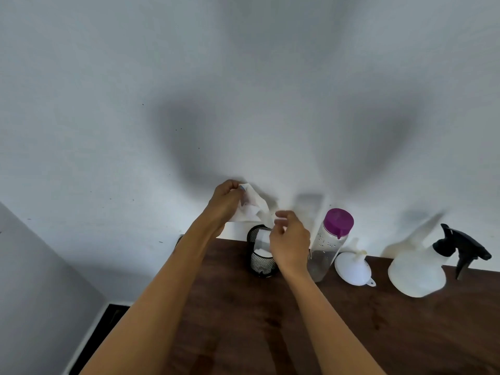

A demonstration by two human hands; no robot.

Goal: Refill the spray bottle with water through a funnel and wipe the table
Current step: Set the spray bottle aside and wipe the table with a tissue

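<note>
Two bare forearms come in from the bottom edge over a dark wood-grain tabletop point(243, 334) and reach toward the white wall point(108, 104) at its far edge.

Left hand point(226, 203): raised above the tabletop, in front of the wall, fingers curled and pinching a white tissue point(253, 209). The tissue hangs crumpled from that hand and trails down to the right.

Right hand point(289, 240): lower, just right of the tissue's trailing end, fingers loosely curled with thumb and fingertips near the paper. Motion blur there; can't tell whether it actually grips the tissue or only touches it.

Directly below both hands: a black mesh cup point(261, 253), upright on the tabletop near the wall, with more white tissue inside. The right hand overlaps its right rim in view.

Row along the wall, left to right from the cup:
- clear water bottle point(327, 247) with purple lid, upright, just right of the right hand, lid on
- white funnel point(353, 267), lying wide mouth down, spout pointing up toward the wall, just beside the bottle
- spray bottle point(418, 269), translucent white body, black trigger head point(462, 246) fitted on top, near the funnel but apart from it

Soft shadows of both arms fall on the wall above.
</note>
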